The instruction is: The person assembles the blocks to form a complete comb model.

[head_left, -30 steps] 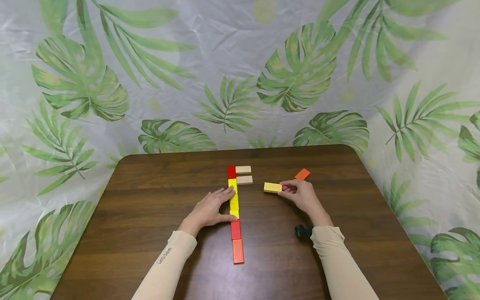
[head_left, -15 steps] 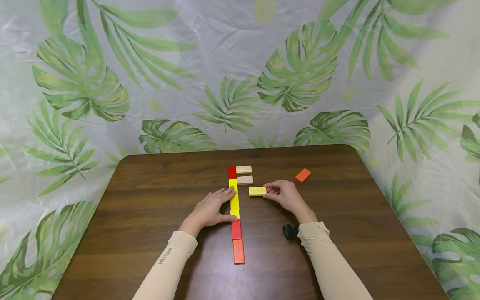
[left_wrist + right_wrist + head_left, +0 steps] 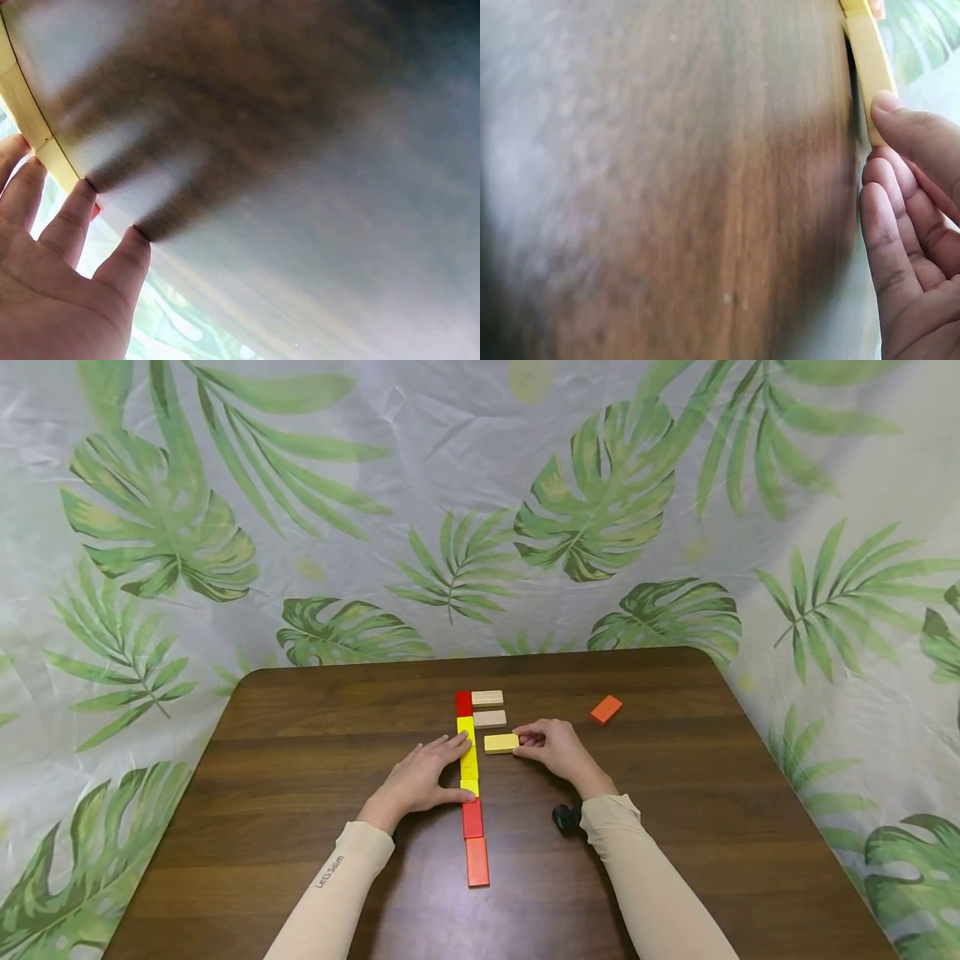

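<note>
A line of flat blocks runs from far to near in the head view: a dark red block [image 3: 464, 703], yellow blocks [image 3: 469, 762], a red block [image 3: 472, 819] and an orange-red block [image 3: 477, 862]. My left hand [image 3: 417, 779] rests along the line's left side, fingers and thumb spread, touching the yellow part. In the left wrist view, fingertips [image 3: 84, 187] meet the yellow edge. Between thumb and fingers, my right hand [image 3: 557, 752] pinches one end of a pale yellow block [image 3: 501, 744]. A narrow gap separates that block's left end from the line.
Two pale wooden blocks [image 3: 487, 698] lie crosswise on the right of the line's far end. Farther right is a loose orange block [image 3: 606, 710]. Everything lies on a dark wooden table [image 3: 300, 718], with a leaf-patterned cloth [image 3: 480, 527] behind it.
My right hand has carried the pale yellow block leftward, close to the line, uncovering more of the loose orange block. The left hand keeps its place.
</note>
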Demonstrator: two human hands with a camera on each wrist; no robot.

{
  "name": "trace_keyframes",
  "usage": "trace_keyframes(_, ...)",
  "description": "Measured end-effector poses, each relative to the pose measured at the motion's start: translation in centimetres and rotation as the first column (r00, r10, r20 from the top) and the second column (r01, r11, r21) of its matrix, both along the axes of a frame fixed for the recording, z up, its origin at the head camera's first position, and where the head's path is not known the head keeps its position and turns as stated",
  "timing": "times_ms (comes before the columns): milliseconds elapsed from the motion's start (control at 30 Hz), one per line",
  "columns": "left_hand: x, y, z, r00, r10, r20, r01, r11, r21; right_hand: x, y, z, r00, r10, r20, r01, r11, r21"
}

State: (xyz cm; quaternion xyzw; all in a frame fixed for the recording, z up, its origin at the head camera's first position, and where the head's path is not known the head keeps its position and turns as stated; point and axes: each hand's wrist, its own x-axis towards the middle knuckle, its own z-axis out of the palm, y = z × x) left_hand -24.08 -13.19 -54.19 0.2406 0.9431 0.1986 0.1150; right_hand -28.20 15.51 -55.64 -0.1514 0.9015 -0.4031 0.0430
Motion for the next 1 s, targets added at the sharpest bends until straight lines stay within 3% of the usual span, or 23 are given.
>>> trace_keyframes(1000, -0.09, 0.07, 0.00, 1.000, 0.001, 0.008, -0.001, 1.000, -0.003, -0.81, -0.81, -0.44, 0.999, 0.046, 0.028, -0.046, 0.999, -0.008)
